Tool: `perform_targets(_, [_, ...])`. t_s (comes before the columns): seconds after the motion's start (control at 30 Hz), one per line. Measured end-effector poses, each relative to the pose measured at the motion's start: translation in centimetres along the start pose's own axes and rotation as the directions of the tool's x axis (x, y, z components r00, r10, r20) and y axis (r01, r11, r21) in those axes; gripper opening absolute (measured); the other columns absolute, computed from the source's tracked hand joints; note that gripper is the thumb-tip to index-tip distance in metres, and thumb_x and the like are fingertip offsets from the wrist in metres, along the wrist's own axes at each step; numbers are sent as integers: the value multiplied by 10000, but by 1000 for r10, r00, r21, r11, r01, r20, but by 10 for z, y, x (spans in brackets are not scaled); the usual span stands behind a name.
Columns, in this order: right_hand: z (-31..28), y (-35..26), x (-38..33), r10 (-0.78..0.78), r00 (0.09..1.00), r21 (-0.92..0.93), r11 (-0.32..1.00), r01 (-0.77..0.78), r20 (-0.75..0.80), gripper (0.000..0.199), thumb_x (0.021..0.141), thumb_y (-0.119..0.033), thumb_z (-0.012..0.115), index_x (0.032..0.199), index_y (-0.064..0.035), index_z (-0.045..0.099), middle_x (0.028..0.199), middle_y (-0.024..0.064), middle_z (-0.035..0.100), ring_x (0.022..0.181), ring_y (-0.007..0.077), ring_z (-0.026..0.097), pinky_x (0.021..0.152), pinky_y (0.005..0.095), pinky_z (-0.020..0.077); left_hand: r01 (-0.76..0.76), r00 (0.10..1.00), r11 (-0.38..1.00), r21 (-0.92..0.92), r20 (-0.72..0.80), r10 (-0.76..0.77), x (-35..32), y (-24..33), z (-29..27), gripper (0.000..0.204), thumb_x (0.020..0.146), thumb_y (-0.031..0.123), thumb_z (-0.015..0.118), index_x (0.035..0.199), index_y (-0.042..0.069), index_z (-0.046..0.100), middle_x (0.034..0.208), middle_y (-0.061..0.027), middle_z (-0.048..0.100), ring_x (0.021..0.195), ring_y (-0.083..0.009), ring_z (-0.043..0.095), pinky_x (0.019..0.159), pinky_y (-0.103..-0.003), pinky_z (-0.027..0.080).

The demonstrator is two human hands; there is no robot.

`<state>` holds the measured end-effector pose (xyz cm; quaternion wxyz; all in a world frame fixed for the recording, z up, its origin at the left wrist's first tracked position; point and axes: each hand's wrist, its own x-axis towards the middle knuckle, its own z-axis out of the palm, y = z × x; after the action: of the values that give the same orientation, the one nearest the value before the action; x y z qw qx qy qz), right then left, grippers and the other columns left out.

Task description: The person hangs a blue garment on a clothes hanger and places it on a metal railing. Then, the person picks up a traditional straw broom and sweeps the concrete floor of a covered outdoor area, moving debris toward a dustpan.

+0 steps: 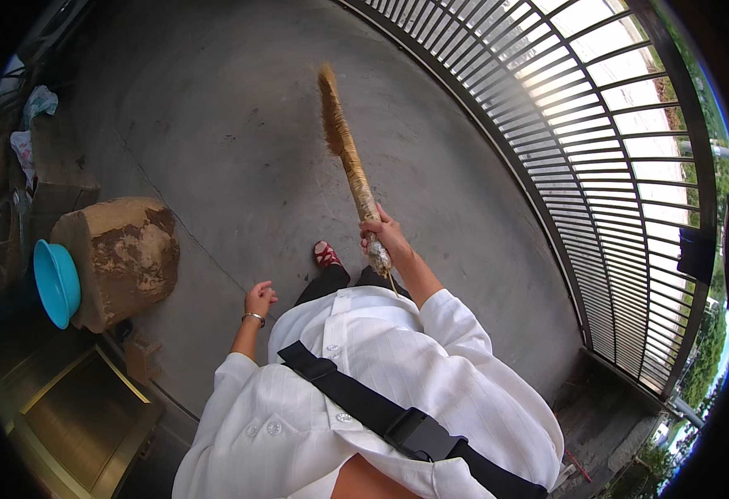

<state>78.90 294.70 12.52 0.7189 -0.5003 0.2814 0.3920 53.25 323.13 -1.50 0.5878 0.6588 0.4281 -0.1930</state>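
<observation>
My right hand point(385, 237) is wrapped around the bound handle of a straw broom point(349, 158). The broom points away from me, its bristle tip out over the grey concrete floor point(240, 108). My left hand point(260, 297) hangs loosely curled at my side with a bangle on the wrist and holds nothing. One foot in a red sandal point(325, 254) shows just below the broom handle.
A metal bar gate point(597, 166) curves along the right side. A large tree stump point(119, 254) stands at the left with a blue plastic basin point(55, 281) leaning against it. A metal tray or box point(81, 412) lies at lower left. Cloth and clutter sit at far left.
</observation>
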Motion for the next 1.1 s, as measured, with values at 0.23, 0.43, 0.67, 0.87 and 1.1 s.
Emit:
perform_targets(0.23, [-23,21,-2,118,980,178,980,-89,-160,151,778,-62,563,857,-61,434,567,72,490,438,185,506,403,316,473,-196,979,951,239,0,202,-3,-76,-7,272,825,99,518,1086,25,543,793,-74,617,628,-127,602,544,-247,481])
perform_targets(0.43, [15,53,68,263,949,306,930,-202,-174,107,747,-23,534,743,-52,431,563,64,493,443,185,497,439,324,481,28,996,999,-30,-80,-30,-41,-109,-13,255,799,94,532,1041,21,566,766,-69,606,628,-144,595,529,-264,469])
perform_targets(0.67, [131,55,101,268,939,50,957,-285,214,79,732,-13,519,776,-8,453,565,83,488,465,177,514,442,310,483,-350,803,450,821,16,595,-28,-139,-29,151,739,137,538,872,97,600,814,-93,594,739,-258,579,631,-379,475])
perform_targets(0.87, [79,-32,80,177,953,27,982,-189,244,142,725,-9,534,840,-19,451,596,83,515,447,157,515,402,292,484,-266,917,683,681,-40,397,23,-153,-36,123,758,165,537,852,107,590,827,-101,579,771,-259,567,664,-390,462])
perform_targets(1.1, [-17,-91,81,-13,996,-105,994,4,-83,158,732,4,518,848,-49,425,593,79,495,446,175,508,402,302,477,-365,817,550,752,-25,576,60,-113,-3,131,776,172,536,847,68,571,821,-104,564,768,-252,542,666,-387,436])
